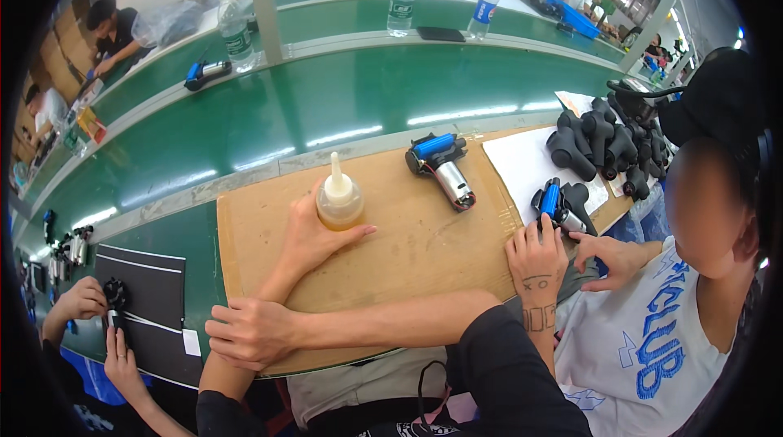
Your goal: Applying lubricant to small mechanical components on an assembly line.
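Closest in, the right hand (253, 331) lies folded over the left forearm (281, 278), fingers curled around it and no part or tool to be seen in its grip. Up that arm, the left hand (314, 233) is bent around the squeeze bottle (339, 196), thumb stretched across the front, other fingers mostly hidden, so how hard it presses I can't tell. The bottle stands upright on the cardboard sheet (391, 257), amber liquid low inside, nozzle up. Here's the danger: a hard squeeze could send liquid out of that nozzle if the tip is open, and a tug from the crossed arms could tip it over. Just beyond, to the right, the motor unit (442, 168) lies loose, touched by 0 hands, and a spill running that way could wet it. Over on the right, a co-worker's 2 hands are at another blue-and-silver unit (555, 200), near the heap of black housings (599, 139); a bump there might roll some off the pile. Farther off, across the green bench (342, 102), 3 drink bottles line the ledge, well apart from the work.
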`<state>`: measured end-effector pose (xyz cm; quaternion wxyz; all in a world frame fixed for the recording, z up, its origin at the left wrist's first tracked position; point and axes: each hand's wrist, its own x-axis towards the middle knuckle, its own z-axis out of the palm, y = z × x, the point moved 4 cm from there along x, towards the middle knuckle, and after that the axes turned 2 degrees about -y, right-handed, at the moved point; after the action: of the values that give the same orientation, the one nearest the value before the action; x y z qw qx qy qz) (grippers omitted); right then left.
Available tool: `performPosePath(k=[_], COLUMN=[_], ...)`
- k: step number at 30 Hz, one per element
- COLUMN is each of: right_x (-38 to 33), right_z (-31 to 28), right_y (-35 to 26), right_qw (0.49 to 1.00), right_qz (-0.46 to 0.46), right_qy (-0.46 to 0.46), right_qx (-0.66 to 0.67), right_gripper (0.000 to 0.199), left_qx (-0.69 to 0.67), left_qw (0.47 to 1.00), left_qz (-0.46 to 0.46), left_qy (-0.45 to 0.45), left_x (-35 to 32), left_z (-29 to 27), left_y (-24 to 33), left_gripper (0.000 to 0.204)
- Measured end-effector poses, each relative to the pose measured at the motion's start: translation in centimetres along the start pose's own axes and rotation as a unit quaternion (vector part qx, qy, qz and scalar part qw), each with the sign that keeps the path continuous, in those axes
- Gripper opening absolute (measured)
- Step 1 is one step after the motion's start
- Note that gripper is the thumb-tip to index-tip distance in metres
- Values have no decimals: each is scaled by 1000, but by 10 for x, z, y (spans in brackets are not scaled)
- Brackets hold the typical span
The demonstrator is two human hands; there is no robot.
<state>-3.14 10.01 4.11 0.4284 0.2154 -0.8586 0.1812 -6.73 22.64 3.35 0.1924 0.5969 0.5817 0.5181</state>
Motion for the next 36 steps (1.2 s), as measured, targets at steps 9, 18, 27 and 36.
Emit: performPosePath(k=[9, 18, 27, 36], right_x=[0, 2, 2, -3], right_z=[-6, -3, -10, -1], right_y=[-1, -2, -2, -3], right_qw=[999, 998, 996, 997], right_qz=[-39, -53, -69, -66], right_qy=[-15, 46, 46, 22], right_qx=[19, 6, 13, 21], right_gripper=[21, 18, 15, 19], left_qx=[-3, -9, -13, 24], left_qw=[1000, 1000, 999, 996], left_qz=[-1, 20, 24, 41], left_qy=[-7, -14, -47, -77], left_x=[1, 0, -1, -5], left_z=[1, 0, 1, 5], left_y=[0, -1, 5, -6], left_gripper=[70, 69, 81, 95])
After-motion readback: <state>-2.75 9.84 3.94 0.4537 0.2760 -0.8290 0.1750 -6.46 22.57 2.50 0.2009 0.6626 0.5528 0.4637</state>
